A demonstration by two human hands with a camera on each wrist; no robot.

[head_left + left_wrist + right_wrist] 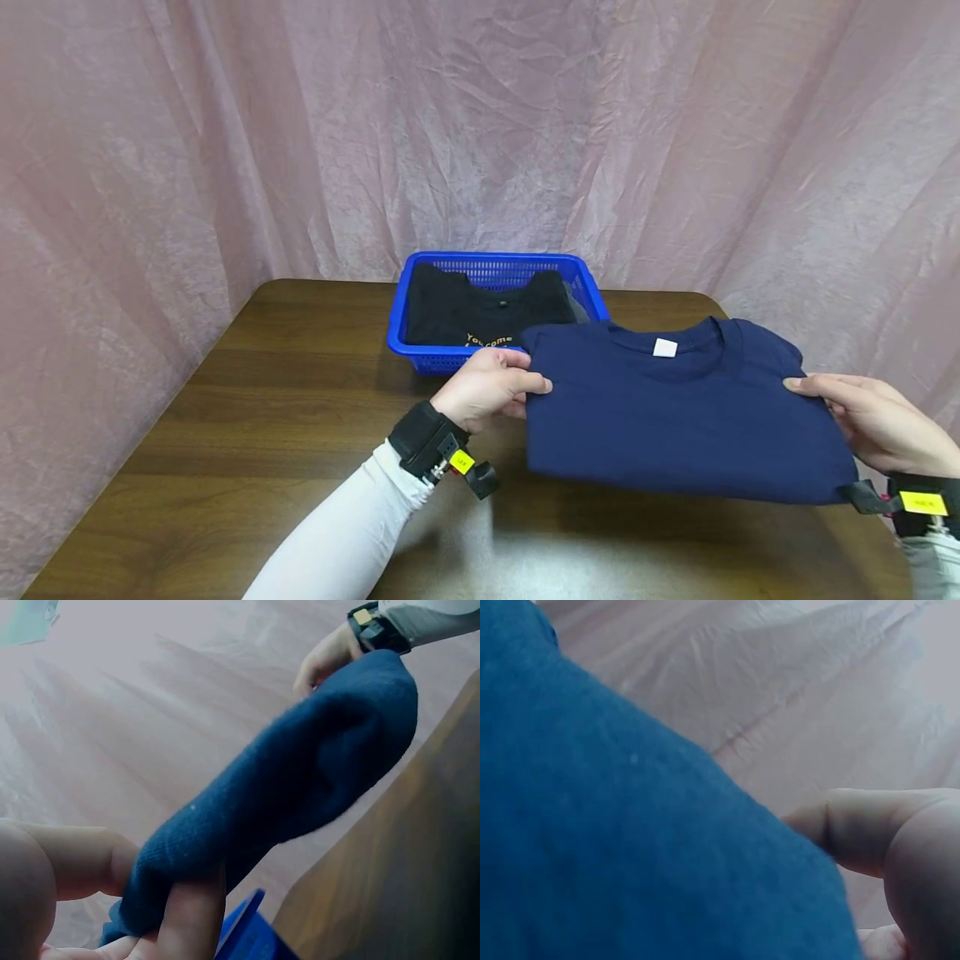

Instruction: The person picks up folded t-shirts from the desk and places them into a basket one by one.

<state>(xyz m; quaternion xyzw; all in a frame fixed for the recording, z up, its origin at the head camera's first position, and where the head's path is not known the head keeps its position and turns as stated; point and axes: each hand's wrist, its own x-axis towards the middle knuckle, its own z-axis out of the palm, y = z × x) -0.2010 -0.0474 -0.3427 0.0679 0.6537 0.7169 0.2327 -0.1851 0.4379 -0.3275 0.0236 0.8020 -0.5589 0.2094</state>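
A folded navy T-shirt (675, 425) hangs above the table's right half, its collar and white neck label facing up. My left hand (491, 387) pinches its left edge, thumb on top and fingers beneath. At the opposite side edge my right hand (885, 417) grips the cloth the same way, with those fingers mostly hidden under it. The left wrist view shows the folded shirt (277, 772) from the side, stretched between both hands. In the right wrist view the blue cloth (645, 825) fills the left part, and the thumb (855, 825) meets its edge.
Behind the left hand, a blue plastic basket (400, 312) stands at the table's far edge. Inside lies a folded black T-shirt (487, 312) with light lettering, with dark grey cloth beside it. The brown wooden table (300, 400) backs onto a pink curtain (480, 125).
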